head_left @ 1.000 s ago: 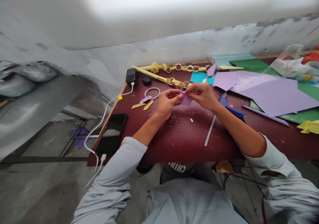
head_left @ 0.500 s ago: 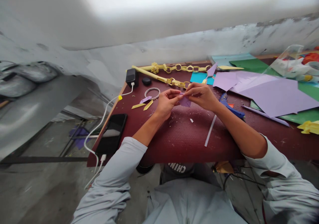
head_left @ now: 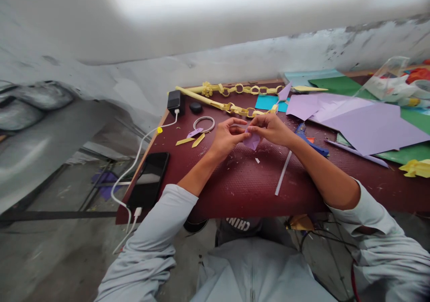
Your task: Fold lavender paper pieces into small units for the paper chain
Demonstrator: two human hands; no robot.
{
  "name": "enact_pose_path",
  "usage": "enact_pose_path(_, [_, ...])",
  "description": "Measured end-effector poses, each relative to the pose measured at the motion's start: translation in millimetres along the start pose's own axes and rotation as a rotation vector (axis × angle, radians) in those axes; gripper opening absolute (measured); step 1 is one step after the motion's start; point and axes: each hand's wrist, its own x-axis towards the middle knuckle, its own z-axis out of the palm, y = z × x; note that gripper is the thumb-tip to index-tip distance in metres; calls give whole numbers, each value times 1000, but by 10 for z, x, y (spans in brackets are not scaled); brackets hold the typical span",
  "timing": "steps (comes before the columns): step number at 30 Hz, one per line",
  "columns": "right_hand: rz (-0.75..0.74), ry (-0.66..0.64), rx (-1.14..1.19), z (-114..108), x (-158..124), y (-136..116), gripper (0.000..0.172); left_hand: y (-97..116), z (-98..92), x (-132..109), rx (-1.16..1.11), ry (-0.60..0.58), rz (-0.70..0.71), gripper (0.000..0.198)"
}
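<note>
Both my hands meet over the middle of the dark red table. My left hand and my right hand pinch a small folded piece of purple paper between their fingertips, just above the tabletop. The paper hangs down a little below the fingers. A blue glue gun lies just behind my right wrist. A white paper strip lies under my right forearm.
A yellow paper chain runs along the back. Large purple sheets and green sheets cover the right side. A black phone on a white cable, a charger, a tape ring and yellow scraps lie at the left.
The purple paper has turned and now hangs lower between my fingertips. My hands stay together in nearly the same place.
</note>
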Motion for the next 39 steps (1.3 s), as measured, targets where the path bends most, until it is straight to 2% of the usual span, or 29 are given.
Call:
enact_pose_path(4, [22, 5, 22, -3, 9, 26, 43, 22, -3, 10, -37, -6, -26, 47])
enact_pose_path(9, [-16, 11, 14, -11, 17, 44, 46, -7, -47, 41, -55, -23, -51, 53])
enact_pose_path(18, [118, -135, 175, -76, -15, -3, 47, -28, -69, 38, -60, -36, -50, 51])
enact_pose_path(22, [132, -198, 173, -138, -20, 33, 41, -12, -75, 27, -40, -42, -51, 47])
enact_pose_path(27, [95, -175, 125, -177, 0, 73, 33, -10, -93, 35, -32, -47, -55, 43])
enact_pose_path(33, [78, -176, 114, -192, 5, 61, 37, -32, -111, 56, -46, -46, -49, 41])
enact_pose_path(39, [180, -254, 96, -208, -34, 31, 44, -9, -90, 29, -20, -30, -21, 44])
